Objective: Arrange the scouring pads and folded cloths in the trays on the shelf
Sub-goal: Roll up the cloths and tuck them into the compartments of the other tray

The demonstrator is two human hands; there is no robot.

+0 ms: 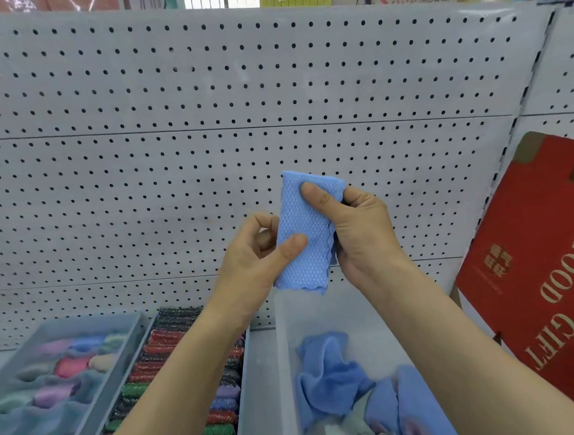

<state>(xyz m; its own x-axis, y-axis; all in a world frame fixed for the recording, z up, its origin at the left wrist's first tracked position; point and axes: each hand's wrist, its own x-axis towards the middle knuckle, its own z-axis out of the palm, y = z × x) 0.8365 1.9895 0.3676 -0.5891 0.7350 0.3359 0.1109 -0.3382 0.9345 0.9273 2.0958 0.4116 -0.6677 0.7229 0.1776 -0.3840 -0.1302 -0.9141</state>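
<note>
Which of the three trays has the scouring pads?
The middle tray, lined with glittery red and green pads; the left tray holds pastel cloths, the right tray blue ones.

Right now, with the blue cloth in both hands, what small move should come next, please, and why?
Probably lower the blue cloth into the translucent tray below: left hand and right hand hold it folded, and that tray holds other blue cloths.
</note>
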